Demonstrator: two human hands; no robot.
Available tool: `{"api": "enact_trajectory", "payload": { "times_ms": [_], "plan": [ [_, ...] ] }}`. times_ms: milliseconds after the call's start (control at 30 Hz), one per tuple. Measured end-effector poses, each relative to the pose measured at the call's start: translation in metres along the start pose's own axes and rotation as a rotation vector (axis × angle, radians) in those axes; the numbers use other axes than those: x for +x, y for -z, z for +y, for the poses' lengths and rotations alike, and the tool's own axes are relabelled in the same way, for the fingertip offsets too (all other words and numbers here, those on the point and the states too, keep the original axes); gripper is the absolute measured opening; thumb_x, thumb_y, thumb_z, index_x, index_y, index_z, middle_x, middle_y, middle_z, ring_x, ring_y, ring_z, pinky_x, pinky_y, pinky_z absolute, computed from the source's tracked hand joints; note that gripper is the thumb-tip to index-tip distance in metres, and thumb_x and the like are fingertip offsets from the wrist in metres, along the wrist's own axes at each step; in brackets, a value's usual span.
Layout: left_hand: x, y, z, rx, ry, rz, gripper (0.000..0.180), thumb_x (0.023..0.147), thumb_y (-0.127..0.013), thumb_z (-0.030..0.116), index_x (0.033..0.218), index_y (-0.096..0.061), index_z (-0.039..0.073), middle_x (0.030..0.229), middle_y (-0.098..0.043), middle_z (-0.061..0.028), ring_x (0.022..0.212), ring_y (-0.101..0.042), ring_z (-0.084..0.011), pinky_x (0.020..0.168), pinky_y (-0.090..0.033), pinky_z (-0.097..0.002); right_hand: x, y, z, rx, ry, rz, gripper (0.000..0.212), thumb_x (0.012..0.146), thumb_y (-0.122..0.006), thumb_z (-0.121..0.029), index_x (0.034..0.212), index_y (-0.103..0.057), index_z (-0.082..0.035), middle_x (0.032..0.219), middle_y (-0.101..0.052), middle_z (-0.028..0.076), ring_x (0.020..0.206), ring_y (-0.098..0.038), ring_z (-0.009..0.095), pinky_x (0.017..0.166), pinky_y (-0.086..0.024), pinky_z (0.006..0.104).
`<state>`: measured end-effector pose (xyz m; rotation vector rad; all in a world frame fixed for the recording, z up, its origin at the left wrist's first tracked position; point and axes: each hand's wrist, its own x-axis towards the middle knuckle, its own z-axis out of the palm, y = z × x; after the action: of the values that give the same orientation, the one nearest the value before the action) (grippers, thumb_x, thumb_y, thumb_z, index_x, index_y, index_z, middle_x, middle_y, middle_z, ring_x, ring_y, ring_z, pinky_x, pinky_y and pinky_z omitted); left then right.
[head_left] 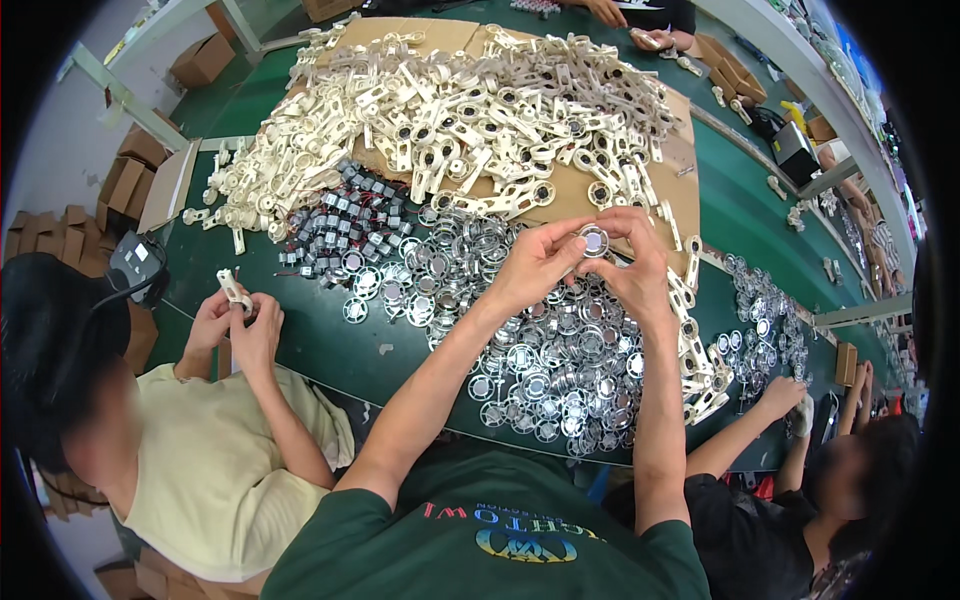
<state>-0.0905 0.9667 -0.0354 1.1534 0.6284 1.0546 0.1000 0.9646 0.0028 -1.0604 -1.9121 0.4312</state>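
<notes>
Between the fingertips of my left hand (532, 268) and my right hand (640, 272) is a small round silver part (595, 241) with a pale disc in its middle. Both hands are closed on its rim, thumbs toward each other, held above the table. Under my hands and forearms spreads a heap of similar silver ring-shaped parts (540, 365). To its left lies a pile of small dark motor-like blocks (350, 225) with red wires. Beyond them, a large mound of cream plastic arm-shaped pieces (450, 125), some with dark round centres, covers a cardboard sheet (680, 150).
At my left a co-worker in a pale yellow shirt (220, 470) holds a cream piece (235, 290). A co-worker in black (745, 530) sits at my right, reaching toward more silver parts (765, 300). Another person's hands (610, 12) are across the green table (330, 345).
</notes>
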Motion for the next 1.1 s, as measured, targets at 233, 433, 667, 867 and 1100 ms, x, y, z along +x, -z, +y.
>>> {"api": "enact_trajectory", "payload": {
  "times_ms": [233, 433, 667, 867, 1100],
  "plan": [
    [-0.003, -0.004, 0.004, 0.088, 0.050, 0.060, 0.044, 0.108, -0.061, 0.019, 0.147, -0.057, -0.001, 0.094, -0.068, 0.0018, 0.071, -0.059, -0.0046, 0.063, -0.050, -0.0213, 0.003, 0.014, -0.018, -0.031, 0.001, -0.100, 0.052, 0.070, -0.092, -0.006, 0.118, -0.071, -0.003, 0.122, -0.067, 0.014, 0.109, -0.069, 0.031, 0.089, -0.061, 0.0387],
    [-0.003, -0.003, 0.003, 0.133, 0.034, 0.070, 0.042, 0.106, -0.062, 0.015, 0.144, -0.058, -0.003, 0.095, -0.071, -0.0027, 0.077, -0.066, -0.0073, 0.065, -0.055, -0.0229, 0.004, 0.018, -0.025, -0.148, 0.068, -0.104, 0.051, 0.071, -0.089, -0.002, 0.119, -0.073, -0.003, 0.119, -0.069, 0.014, 0.109, -0.069, 0.034, 0.091, -0.058, 0.0410],
    [-0.004, -0.005, 0.004, 0.183, -0.035, 0.075, 0.046, 0.104, -0.068, 0.015, 0.145, -0.057, -0.003, 0.089, -0.068, 0.0010, 0.070, -0.058, -0.0039, 0.059, -0.048, -0.0209, 0.001, 0.010, -0.016, -0.059, 0.018, -0.069, 0.049, 0.071, -0.086, 0.001, 0.119, -0.073, -0.003, 0.118, -0.070, 0.014, 0.109, -0.069, 0.033, 0.091, -0.057, 0.0406],
    [-0.003, -0.005, 0.000, 0.139, -0.042, 0.096, 0.048, 0.103, -0.069, 0.013, 0.146, -0.056, -0.004, 0.093, -0.070, -0.0005, 0.076, -0.061, -0.0049, 0.064, -0.051, -0.0208, 0.000, 0.007, -0.015, -0.060, 0.016, -0.052, 0.047, 0.072, -0.085, 0.002, 0.117, -0.073, -0.002, 0.118, -0.071, 0.014, 0.107, -0.071, 0.033, 0.090, -0.058, 0.0409],
    [-0.002, -0.008, -0.007, 0.109, -0.064, 0.109, 0.048, 0.104, -0.069, 0.013, 0.147, -0.055, -0.003, 0.093, -0.070, -0.0018, 0.078, -0.062, -0.0060, 0.066, -0.052, -0.0218, -0.002, 0.004, -0.013, -0.125, 0.062, -0.004, 0.044, 0.073, -0.085, 0.001, 0.115, -0.073, -0.002, 0.115, -0.073, 0.015, 0.105, -0.071, 0.034, 0.090, -0.058, 0.0410]
  ]
}}
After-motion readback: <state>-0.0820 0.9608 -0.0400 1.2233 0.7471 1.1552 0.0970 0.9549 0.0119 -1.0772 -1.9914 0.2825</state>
